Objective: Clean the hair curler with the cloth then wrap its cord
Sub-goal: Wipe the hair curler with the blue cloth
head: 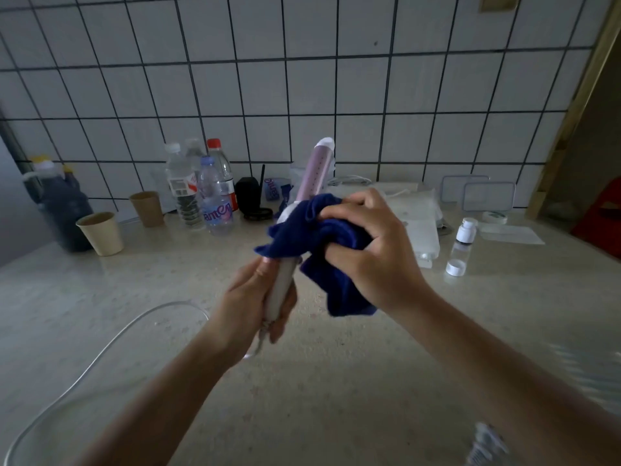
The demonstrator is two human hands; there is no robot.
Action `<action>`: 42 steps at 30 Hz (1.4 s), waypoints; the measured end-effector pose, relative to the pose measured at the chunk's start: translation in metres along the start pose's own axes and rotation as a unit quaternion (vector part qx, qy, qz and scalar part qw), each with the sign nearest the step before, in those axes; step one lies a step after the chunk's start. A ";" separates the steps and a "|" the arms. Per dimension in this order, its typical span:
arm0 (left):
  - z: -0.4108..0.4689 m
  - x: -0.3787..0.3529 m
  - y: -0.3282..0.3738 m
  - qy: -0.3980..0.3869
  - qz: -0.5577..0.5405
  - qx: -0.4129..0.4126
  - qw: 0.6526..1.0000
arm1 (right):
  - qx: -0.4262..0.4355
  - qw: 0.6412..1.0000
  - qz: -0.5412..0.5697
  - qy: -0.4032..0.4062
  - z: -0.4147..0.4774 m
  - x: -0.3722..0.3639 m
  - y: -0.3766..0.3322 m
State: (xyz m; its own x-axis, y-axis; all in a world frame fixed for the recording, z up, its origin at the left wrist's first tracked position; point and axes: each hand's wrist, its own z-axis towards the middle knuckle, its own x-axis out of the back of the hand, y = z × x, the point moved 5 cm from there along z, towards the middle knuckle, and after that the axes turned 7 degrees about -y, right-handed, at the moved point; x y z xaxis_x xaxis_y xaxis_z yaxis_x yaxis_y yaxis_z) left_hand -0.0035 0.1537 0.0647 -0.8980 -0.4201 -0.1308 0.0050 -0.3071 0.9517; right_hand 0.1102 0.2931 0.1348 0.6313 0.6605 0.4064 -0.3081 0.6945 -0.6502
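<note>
Wiping in hand, wrapping yet to come. Hair curler [317, 169] held nearly upright above the tabletop [336, 364], leaning a little to the right, pink barrel at the top and white handle at the bottom. Left hand [258, 297] clenched round the handle near its lower end. Right hand [366, 243] grasping the dark blue cloth [302, 230], bunched round the curler about where barrel meets handle. Cord [132, 326] trailing from the handle's base and looping loose across the tabletop to the left.

Hold the handle firm and low with the left hand, leaving the whole barrel free for the cloth. Draw the cloth up the barrel to the white tip, squeezing lightly all round. Then turn the curler a little in the left hand and repeat, so as to miss no side. Spread the cloth rather than wadding it: likely better contact that way. Finish with the handle, shifting the left hand up onto the cleaned barrel.

Avoid swinging the tip toward the bottles [215, 193] and paper cups [100, 233] behind, probably near enough to be knocked. Watch the loose cord too, easily dragged or snagged. Only then set the cloth down and start the coil from the handle end.
</note>
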 end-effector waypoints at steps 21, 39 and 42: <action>-0.001 -0.004 0.008 0.157 -0.156 0.003 0.975 | 0.043 0.995 -0.042 -0.076 -0.019 -0.036 -0.017; 0.000 0.010 -0.021 0.192 -0.051 0.087 0.976 | -0.008 0.996 -0.019 -0.084 -0.011 -0.021 -0.009; 0.001 0.022 -0.015 0.182 0.102 0.046 0.977 | 0.003 0.991 -0.002 -0.136 -0.011 -0.033 -0.014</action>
State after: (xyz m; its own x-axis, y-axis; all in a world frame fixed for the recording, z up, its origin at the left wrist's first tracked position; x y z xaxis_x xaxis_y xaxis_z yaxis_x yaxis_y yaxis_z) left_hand -0.0237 0.1500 0.0476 -0.6659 -0.7459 -0.0101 0.1131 -0.1144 0.9870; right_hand 0.1014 0.2586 0.1231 0.4186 0.7090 0.5676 -0.3100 0.6989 -0.6445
